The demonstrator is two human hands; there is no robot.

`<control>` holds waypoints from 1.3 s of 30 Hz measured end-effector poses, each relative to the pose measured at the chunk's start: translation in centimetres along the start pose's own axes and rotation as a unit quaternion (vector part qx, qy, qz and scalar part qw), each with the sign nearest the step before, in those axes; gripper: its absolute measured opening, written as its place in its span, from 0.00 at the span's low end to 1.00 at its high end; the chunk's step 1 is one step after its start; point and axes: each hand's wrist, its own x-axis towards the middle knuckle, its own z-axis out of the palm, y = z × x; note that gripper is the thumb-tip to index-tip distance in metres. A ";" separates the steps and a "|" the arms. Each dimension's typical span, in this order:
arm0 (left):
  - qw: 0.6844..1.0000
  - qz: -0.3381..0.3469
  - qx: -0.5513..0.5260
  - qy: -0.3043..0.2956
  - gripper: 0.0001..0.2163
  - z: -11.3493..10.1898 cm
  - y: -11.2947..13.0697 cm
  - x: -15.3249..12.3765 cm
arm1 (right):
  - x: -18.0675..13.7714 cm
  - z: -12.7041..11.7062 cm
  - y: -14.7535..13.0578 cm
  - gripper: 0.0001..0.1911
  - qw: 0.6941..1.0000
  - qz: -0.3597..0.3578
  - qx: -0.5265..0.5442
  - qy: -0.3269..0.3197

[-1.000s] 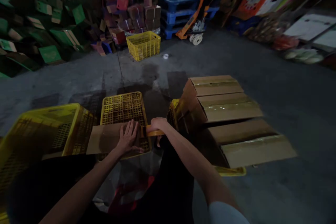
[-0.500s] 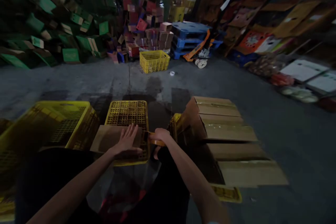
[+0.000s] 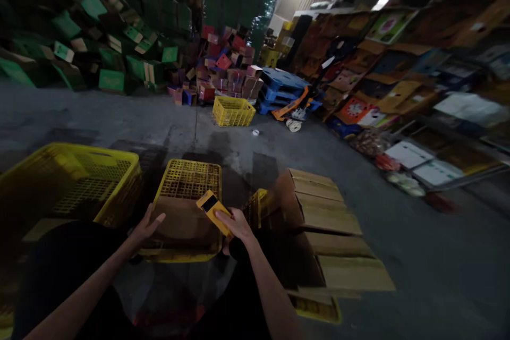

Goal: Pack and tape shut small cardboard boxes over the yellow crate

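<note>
My right hand (image 3: 236, 224) is closed around a flat yellow tool with a dark window (image 3: 213, 209), tilted up to the left. It is lifted over a brown cardboard piece (image 3: 180, 223) that lies on a yellow plastic crate (image 3: 190, 178). At the cardboard's left edge my left hand (image 3: 145, 228) touches it, fingers apart and thumb raised. The cardboard's near side is hidden in shadow.
Another yellow crate (image 3: 75, 175) stands to the left. Flat taped cardboard boxes (image 3: 330, 223) are stacked on the right over a yellow crate (image 3: 319, 308). Farther off are a third yellow crate (image 3: 233, 110), blue pallets (image 3: 283, 85), a pallet jack (image 3: 295, 109) and piles of boxes.
My right hand lifted the yellow tool off the cardboard and tilted it up. My left hand slid from flat on the cardboard to its left edge. The view tipped upward.
</note>
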 end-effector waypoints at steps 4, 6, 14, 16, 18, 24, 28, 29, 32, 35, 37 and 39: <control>0.998 0.034 -0.055 0.019 0.37 -1.2 2.9 0.0 | -1.0 1.7 -1.4 0.28 0.994 0.039 0.100 0.007; 0.991 0.040 -0.127 0.018 0.36 -2.0 4.6 0.0 | -0.9 2.2 -2.6 0.31 0.991 0.058 0.116 0.016; 0.830 -0.141 -0.452 -0.295 0.26 -5.0 9.0 -1.1 | 1.9 4.8 -8.6 0.39 0.984 0.037 0.078 -0.157; 0.827 -0.148 -0.461 -0.285 0.27 -5.6 8.8 -1.0 | 2.3 5.3 -9.3 0.39 0.977 0.042 0.086 -0.191; 0.822 -0.151 -0.474 -0.279 0.28 -6.0 8.4 -0.7 | 2.4 5.6 -9.6 0.39 0.973 0.054 0.093 -0.202; 0.828 -0.147 -0.469 -0.269 0.28 -6.1 7.8 0.7 | 3.0 5.8 -9.6 0.37 0.975 0.096 0.031 -0.200; 0.865 -0.091 -0.430 -0.240 0.25 -5.5 7.6 1.8 | 4.0 5.7 -9.6 0.38 0.971 0.117 -0.006 -0.208; 0.872 -0.081 -0.424 -0.231 0.24 -5.5 7.5 2.1 | 4.3 5.7 -9.7 0.37 0.969 0.120 -0.014 -0.216; 0.881 -0.073 -0.419 -0.210 0.22 -5.4 7.0 2.8 | 4.7 6.1 -10.5 0.35 0.965 0.127 -0.030 -0.226; 0.887 -0.078 -0.413 -0.191 0.22 -5.4 6.4 3.3 | 4.8 6.5 -11.8 0.31 0.965 0.136 -0.046 -0.221; 0.890 -0.086 -0.410 -0.182 0.23 -5.2 6.1 3.4 | 4.9 6.7 -12.5 0.27 0.963 0.141 -0.063 -0.222; 0.892 -0.094 -0.407 -0.175 0.24 -4.8 5.9 3.4 | 5.2 6.7 -13.0 0.24 0.960 0.142 -0.080 -0.227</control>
